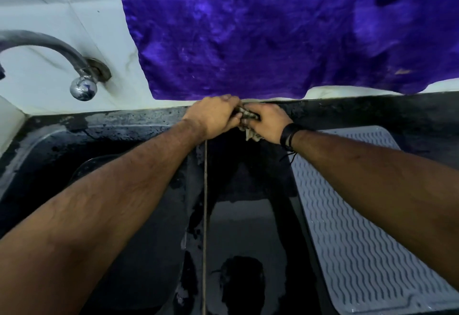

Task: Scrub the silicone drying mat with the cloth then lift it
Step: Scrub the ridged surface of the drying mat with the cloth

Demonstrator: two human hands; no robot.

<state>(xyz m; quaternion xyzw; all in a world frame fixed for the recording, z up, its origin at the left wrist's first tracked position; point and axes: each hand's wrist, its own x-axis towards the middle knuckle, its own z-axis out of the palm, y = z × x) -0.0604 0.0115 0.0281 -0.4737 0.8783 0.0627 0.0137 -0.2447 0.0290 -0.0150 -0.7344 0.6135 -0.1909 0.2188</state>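
Hands meet at the far edge of the sink, right under the hem of a purple towel (285, 31) hanging down the tiled wall. I see the left hand (214, 116) and the right hand (269, 122) pressed close together, both with fingers curled round a wadded, dingy cloth (244, 116); a tail of it droops below the right hand. A thin stream of water (205, 215) falls straight down from under the left hand into the dark sink (62, 145). From here the cloth looks twisted between the two grips, though its folds are too bunched to read well.

Silicone drying mat (360, 240), pale grey with wavy ribs, lies flat on the black table (372, 111) to the right of the sink. It sits well apart from both hands: nearer than them and off to the right, passing under the right forearm. Neither hand touches it. Its far edge lies just right of the right wrist, which wears a dark band (288, 135) with a loose cord.

Far left, a curved metal tap (62, 51) comes off the wall, its round knob below the bend. Sink bottom shows wet patches and a dark drain area near the bottom of the view.
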